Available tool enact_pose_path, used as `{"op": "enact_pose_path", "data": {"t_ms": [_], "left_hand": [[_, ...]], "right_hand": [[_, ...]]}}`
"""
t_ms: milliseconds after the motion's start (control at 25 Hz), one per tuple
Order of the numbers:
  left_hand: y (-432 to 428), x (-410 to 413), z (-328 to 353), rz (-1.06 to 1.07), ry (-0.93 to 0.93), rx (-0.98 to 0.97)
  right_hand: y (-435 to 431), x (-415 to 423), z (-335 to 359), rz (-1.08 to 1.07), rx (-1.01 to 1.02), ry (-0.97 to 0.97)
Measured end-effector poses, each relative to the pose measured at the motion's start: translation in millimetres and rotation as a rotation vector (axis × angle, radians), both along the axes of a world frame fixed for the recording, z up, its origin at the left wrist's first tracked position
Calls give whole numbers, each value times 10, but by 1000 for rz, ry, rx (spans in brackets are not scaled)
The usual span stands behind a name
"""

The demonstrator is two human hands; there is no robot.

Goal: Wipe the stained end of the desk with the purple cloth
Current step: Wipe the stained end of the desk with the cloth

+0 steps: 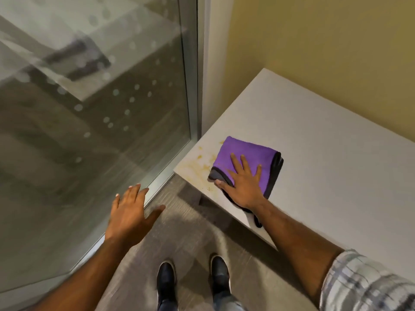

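Observation:
A folded purple cloth (244, 157) with a dark grey underside and black edging lies flat on the near left end of the pale grey desk (314, 140). My right hand (243, 184) presses palm-down on the cloth, fingers spread, thumb on its grey corner. Yellowish-brown stains (197, 163) spread over the desk's left end, just left of the cloth, with a few specks near the front edge. My left hand (130, 217) hovers open in the air over the floor, left of the desk, holding nothing.
A glass wall (94, 108) with frosted dots and a metal frame stands close to the desk's left end. A yellow wall (325, 46) runs behind the desk. My two dark shoes (193, 279) stand on the grey floor in front of the desk.

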State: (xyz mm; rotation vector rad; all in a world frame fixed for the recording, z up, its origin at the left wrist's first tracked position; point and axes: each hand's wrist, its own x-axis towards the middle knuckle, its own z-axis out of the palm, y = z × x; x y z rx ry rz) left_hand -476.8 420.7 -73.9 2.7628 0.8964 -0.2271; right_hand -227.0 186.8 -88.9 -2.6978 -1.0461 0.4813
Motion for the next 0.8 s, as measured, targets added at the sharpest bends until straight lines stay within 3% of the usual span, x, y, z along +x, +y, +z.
{"op": "enact_pose_path", "data": {"t_ms": [120, 200, 320, 400, 480, 600, 800], "left_hand": [[135, -74, 41, -37, -29, -26], [205, -142, 55, -34, -63, -11], [334, -230, -45, -49, -70, -24], [410, -277, -148, -55, -55, -46], [457, -310, -204, -61, -21, -71], [463, -327, -172, -55, 6, -157], [686, -338, -140, -173, 53, -171]], "right_hand": [[-477, -142, 51, 63, 28, 31], [-629, -73, 96, -135, 28, 70], [-166, 145, 143, -384, 10, 85], [306, 202, 146, -378, 33, 111], [535, 122, 98, -234, 53, 110], [259, -48, 95, -120, 150, 158], [270, 321, 119, -407, 49, 100]]}}
